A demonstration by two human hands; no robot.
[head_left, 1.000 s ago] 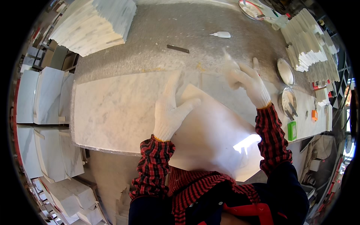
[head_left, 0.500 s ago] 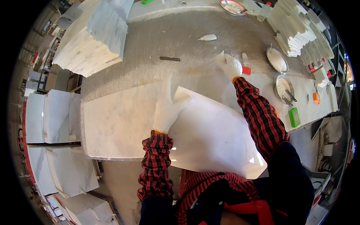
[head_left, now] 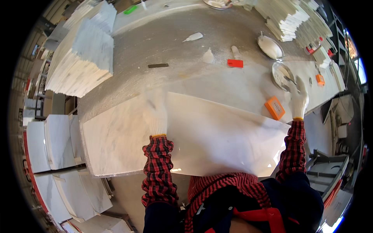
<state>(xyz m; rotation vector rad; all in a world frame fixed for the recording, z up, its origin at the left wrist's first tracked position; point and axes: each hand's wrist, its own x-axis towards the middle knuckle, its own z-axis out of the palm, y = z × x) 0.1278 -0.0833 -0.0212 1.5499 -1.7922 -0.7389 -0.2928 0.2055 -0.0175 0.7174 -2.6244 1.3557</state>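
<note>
A glossy white marble tile (head_left: 229, 139) lies at the near edge of the bench, on top of a paler slab (head_left: 108, 136). My left hand (head_left: 156, 116), in a white knit glove, is over the tile's left part; motion smears its fingers. To the right, my gloved right hand (head_left: 299, 99) reaches beside a metal bowl (head_left: 280, 75) of white paste with a spatula in it. Its fingers are stretched out, thumb apart, and nothing shows in them. An orange box (head_left: 275, 108) sits left of that hand. A white nozzle bottle (head_left: 208, 56) stands farther back.
Tall tile stacks (head_left: 83, 58) rise at the far left, with more stacks (head_left: 283, 17) at the far right. On the bench are a red card (head_left: 235, 63), a dark flat strip (head_left: 158, 65), another nozzle bottle (head_left: 193, 37) and a second bowl (head_left: 271, 47).
My right hand has moved right and nearer, leaving a white nozzle bottle on the bench. The glossy tile has turned, its long edge now straighter along the bench. My left hand has shifted slightly.
</note>
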